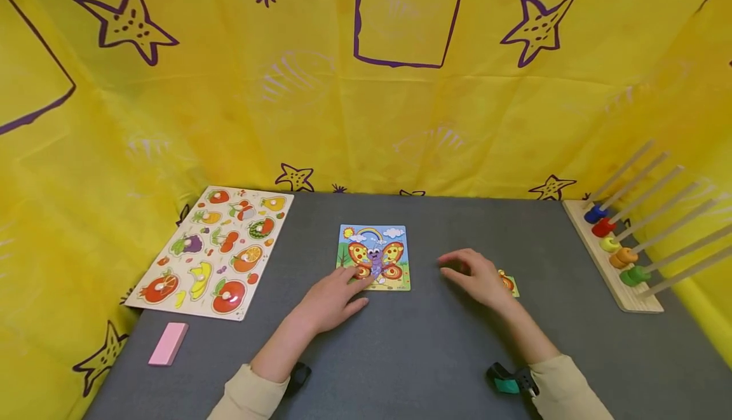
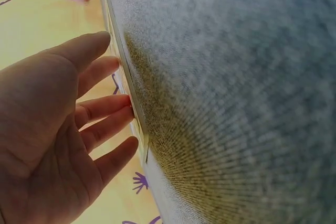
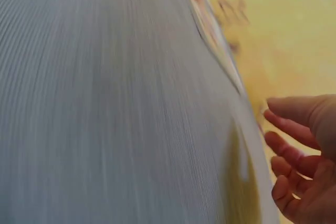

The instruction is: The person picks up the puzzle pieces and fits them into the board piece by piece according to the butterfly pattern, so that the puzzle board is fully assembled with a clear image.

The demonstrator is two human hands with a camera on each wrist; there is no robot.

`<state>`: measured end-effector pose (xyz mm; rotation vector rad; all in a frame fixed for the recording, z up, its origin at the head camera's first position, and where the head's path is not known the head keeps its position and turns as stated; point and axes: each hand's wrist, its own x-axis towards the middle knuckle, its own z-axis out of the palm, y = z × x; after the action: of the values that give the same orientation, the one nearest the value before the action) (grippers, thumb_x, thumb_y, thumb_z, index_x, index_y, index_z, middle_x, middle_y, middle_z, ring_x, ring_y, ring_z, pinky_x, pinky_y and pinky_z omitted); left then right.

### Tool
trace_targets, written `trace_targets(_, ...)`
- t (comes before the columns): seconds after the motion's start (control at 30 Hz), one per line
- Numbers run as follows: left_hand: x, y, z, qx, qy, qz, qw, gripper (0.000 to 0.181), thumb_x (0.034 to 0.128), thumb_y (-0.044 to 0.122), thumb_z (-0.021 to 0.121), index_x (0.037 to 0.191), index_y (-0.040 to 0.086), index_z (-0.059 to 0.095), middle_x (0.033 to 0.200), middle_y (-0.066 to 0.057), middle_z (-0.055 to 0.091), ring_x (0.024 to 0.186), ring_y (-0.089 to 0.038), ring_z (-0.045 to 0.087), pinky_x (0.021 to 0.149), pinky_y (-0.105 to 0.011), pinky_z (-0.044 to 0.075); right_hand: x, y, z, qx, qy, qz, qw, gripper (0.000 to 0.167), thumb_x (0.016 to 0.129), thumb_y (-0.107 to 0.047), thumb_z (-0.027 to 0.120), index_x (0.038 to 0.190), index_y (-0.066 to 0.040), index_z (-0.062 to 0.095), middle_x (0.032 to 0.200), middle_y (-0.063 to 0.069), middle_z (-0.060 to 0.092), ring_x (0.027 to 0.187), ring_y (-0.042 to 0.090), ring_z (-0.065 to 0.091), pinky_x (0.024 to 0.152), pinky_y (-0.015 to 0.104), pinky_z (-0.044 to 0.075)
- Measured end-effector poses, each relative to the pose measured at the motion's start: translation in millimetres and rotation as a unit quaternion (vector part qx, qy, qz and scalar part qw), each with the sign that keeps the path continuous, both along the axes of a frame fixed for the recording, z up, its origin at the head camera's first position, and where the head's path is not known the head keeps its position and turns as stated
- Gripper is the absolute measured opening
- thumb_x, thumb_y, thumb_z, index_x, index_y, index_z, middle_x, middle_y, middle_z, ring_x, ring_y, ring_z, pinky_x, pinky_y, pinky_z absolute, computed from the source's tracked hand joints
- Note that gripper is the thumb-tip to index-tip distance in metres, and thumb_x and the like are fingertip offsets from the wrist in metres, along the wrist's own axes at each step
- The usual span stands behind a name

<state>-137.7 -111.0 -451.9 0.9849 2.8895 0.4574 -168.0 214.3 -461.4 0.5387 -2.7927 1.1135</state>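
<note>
A square butterfly puzzle (image 1: 373,256) lies flat on the grey table, in the middle of the head view. My left hand (image 1: 330,302) rests its fingertips on the puzzle's lower left part, covering that corner. In the left wrist view, the fingers (image 2: 107,106) reach out fairly straight to the puzzle's edge. Right of the puzzle, my right hand (image 1: 479,280) hovers over the table with loosely bent fingers and nothing between them. A small puzzle piece (image 1: 509,283) with a red and yellow pattern lies beside that hand, partly hidden by it.
On the left lies a fruit peg board (image 1: 214,251), with a pink block (image 1: 168,344) in front of it. A wooden stand (image 1: 612,267) with tall rods and coloured rings is at the right. Yellow cloth (image 1: 366,128) hangs behind and along both sides.
</note>
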Motion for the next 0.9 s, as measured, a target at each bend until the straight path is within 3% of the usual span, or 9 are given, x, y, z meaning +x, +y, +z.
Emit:
trace_targets(0.1,0.0,0.4,0.1,-0.003,-0.004,-0.002,1.0,0.045,0.0965,0.031,0.061,0.138,0.015,0.058,0.134,-0.015,0.051,0.121,-0.034,0.048,0.095,-0.049,0.045,9.2,41,2.0,0.024,-0.004,-0.027,0.9993,0.028,0.086,-0.019,0.076,0.111,-0.007,0.071,0.109,0.013,0.065,0.091,0.027,0.055,0.077,0.042,0.044)
trace_targets(0.23,-0.7,0.7,-1.2,-0.002,0.003,-0.01,0.9999,0.044,0.0963,0.032,0.061,0.137,0.014,0.059,0.135,-0.013,0.051,0.119,-0.032,0.048,0.094,-0.048,0.045,22.6,84,4.3,0.05,-0.046,-0.046,0.9966,0.044,0.084,-0.025,0.078,0.119,-0.002,0.064,0.12,0.023,0.057,0.105,0.04,0.049,0.085,0.054,0.039)
trace_targets(0.4,-4.1,2.4,-2.7,-0.004,0.044,-0.046,0.9979,0.043,0.0962,0.031,0.061,0.133,0.007,0.061,0.136,-0.012,0.054,0.123,-0.03,0.049,0.101,-0.045,0.041,31.4,110,-3.0,0.048,-0.051,-0.05,0.9963,0.045,0.081,-0.023,0.081,0.115,-0.001,0.063,0.122,0.023,0.051,0.107,0.039,0.043,0.083,0.05,0.035)
trace_targets(0.5,-5.1,3.6,-0.9,-0.005,0.031,-0.055,0.998,0.046,0.0971,0.029,0.06,0.135,0.003,0.058,0.138,-0.013,0.054,0.129,-0.029,0.048,0.106,-0.042,0.038,30.8,110,-5.0,0.054,-0.045,-0.061,0.9957,0.041,0.08,-0.023,0.082,0.109,-0.001,0.062,0.11,0.017,0.055,0.097,0.031,0.047,0.078,0.04,0.036)
trace_targets(0.63,-4.4,5.5,1.4,0.001,-0.009,-0.042,0.9991,0.047,0.0981,0.028,0.058,0.137,0.002,0.055,0.141,-0.013,0.052,0.132,-0.028,0.045,0.107,-0.043,0.038,27.4,101,1.1,0.052,-0.065,-0.094,0.9921,0.036,0.084,-0.026,0.078,0.107,-0.003,0.061,0.092,0.007,0.062,0.079,0.016,0.054,0.068,0.027,0.042)
trace_targets(0.73,-3.5,6.6,1.5,0.008,-0.019,-0.036,0.9991,0.046,0.0979,0.027,0.059,0.138,0.004,0.055,0.14,-0.012,0.052,0.131,-0.028,0.046,0.105,-0.044,0.04,23.1,83,5.3,0.011,-0.082,-0.116,0.9899,0.029,0.089,-0.026,0.073,0.105,-0.003,0.065,0.087,0.005,0.068,0.072,0.01,0.059,0.063,0.023,0.046)
trace_targets(0.9,-2.1,9.3,1.1,0.009,-0.012,-0.038,0.9992,0.045,0.0972,0.026,0.06,0.137,0.006,0.056,0.137,-0.013,0.052,0.127,-0.028,0.048,0.1,-0.045,0.044,11.9,35,2.4,-0.073,-0.129,-0.12,0.9816,0.031,0.089,-0.031,0.073,0.103,-0.004,0.069,0.087,0.005,0.073,0.074,0.012,0.06,0.064,0.024,0.045)
